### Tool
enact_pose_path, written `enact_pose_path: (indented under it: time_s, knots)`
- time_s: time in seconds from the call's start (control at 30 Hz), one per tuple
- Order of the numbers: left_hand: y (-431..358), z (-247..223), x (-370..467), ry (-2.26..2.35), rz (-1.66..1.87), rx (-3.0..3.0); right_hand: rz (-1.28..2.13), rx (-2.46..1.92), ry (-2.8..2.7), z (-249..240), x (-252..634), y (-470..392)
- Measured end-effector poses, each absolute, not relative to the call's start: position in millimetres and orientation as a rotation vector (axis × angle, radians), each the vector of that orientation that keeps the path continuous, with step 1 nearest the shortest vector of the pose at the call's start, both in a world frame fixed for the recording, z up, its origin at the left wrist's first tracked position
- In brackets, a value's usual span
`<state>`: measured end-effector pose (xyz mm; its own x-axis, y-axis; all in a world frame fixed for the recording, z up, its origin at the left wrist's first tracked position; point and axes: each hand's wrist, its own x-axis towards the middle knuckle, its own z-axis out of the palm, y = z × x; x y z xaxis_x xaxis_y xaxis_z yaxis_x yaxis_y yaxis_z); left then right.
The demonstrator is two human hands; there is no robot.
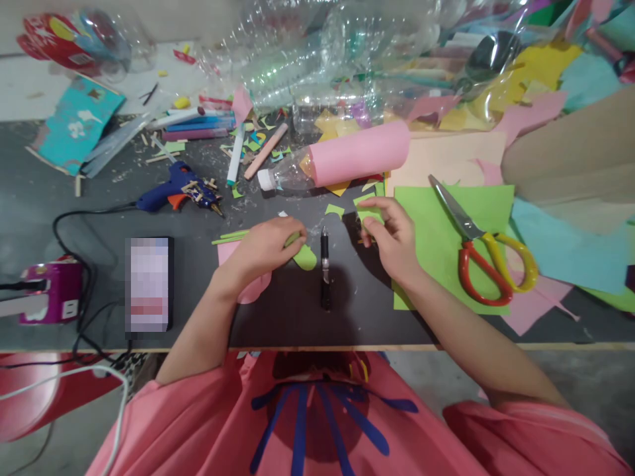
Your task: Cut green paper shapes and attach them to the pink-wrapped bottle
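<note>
My left hand (275, 241) is closed on a rounded green paper piece (305, 258), its fingers over the piece's upper end. Under that hand and wrist lie a pink paper piece (255, 289) and thin green strips (229, 236). My right hand (389, 235) pinches a small green paper piece (370, 215) between thumb and fingers, just above the dark table. Between the hands lies a black pen (325, 264). Beyond them, a clear bottle wrapped in pink paper (362, 153) rests on its side.
Scissors with red and yellow handles (471, 231) lie on a green sheet (411, 264) at the right. To the left are a blue glue gun (181, 188) with its cord and a phone (149, 284). Clear plastic bottles (307, 53) and paper scraps crowd the back.
</note>
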<state>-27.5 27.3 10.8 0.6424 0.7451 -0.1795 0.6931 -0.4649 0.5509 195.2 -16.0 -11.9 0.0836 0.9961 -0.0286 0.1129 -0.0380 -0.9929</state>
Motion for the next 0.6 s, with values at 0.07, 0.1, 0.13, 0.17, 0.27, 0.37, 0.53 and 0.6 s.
enact_pose_path:
  time_s: [0.07, 0.1, 0.13, 0.17, 0.27, 0.37, 0.53, 0.6]
  knots:
    - [23, 12, -25, 1.237, 0.261, 2.188, 1.125, -1.355, -1.24, -12, 194, -16]
    - [20, 13, -22, 1.296, 0.327, 2.148, 1.133, -1.357, -1.262, -12, 193, -17]
    - [16, 14, -19, 1.345, 0.36, 2.112, 1.143, -1.358, -1.295, -12, 192, -18]
    - [12, 13, -16, 1.377, 0.361, 2.09, 1.155, -1.358, -1.339, -12, 191, -19]
    - [1, 9, -4, 1.417, 0.336, 2.103, 1.167, -1.347, -1.516, -10, 186, -24]
    - [-6, 2, 4, 1.359, 0.407, 2.108, 1.129, -1.327, -1.667, -8, 181, -31]
    - [-13, -1, 8, 1.257, 0.474, 2.019, 1.039, -1.294, -1.725, -5, 173, -40]
    - [-16, -2, 8, 1.241, 0.507, 2.048, 1.028, -1.304, -1.725, -5, 172, -41]
